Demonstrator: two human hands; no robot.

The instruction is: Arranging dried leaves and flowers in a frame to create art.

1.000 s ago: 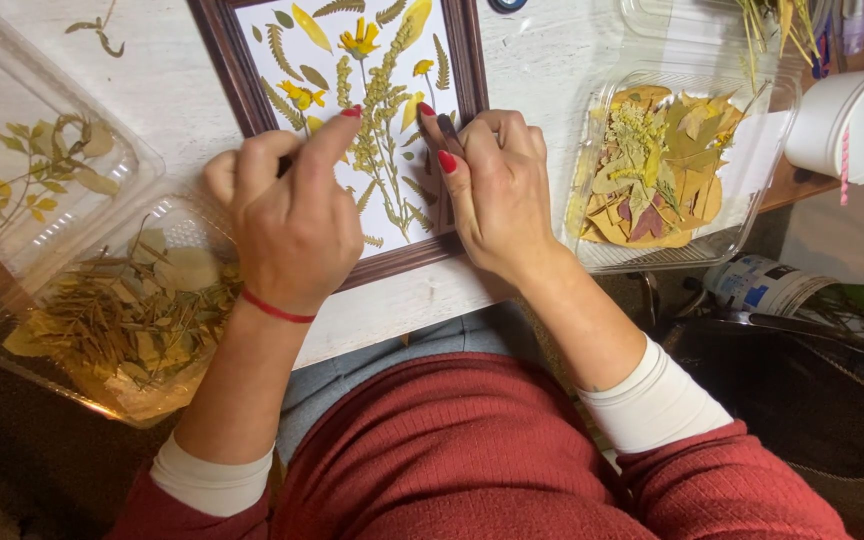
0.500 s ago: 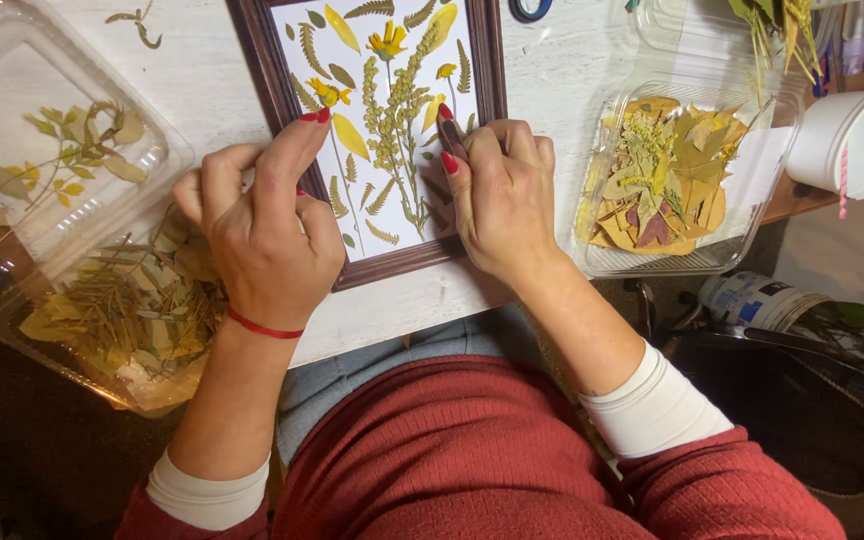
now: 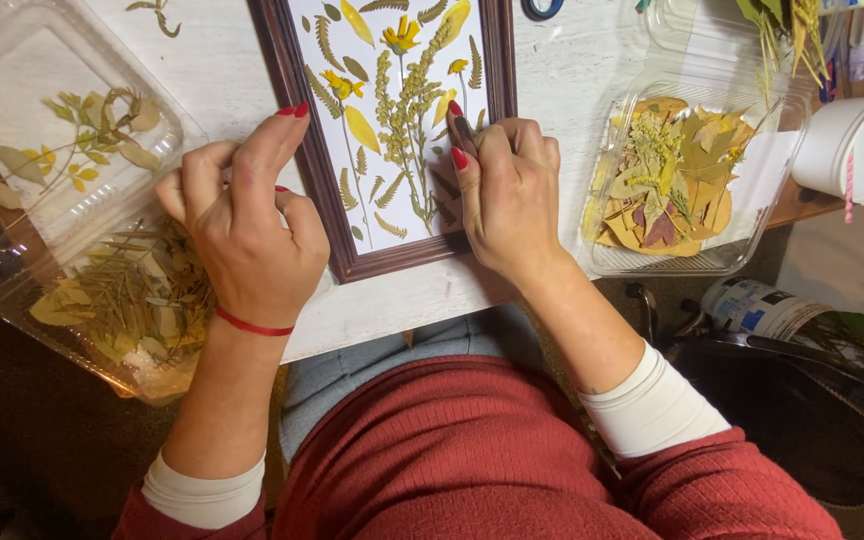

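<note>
While right hand (image 3: 507,190) pinches dark tool (image 3: 464,132), left hand (image 3: 242,225) loosely curled, whitewashed table (image 3: 572,60).

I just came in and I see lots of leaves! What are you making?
A person sits at a white table with a dark wooden picture frame holding pressed yellow flowers and leaves on white paper. The right hand pinches a thin dark tool over the picture. The left hand rests on the frame's left edge, one finger raised. Clear plastic trays of dried leaves and stems sit on both sides.
</note>
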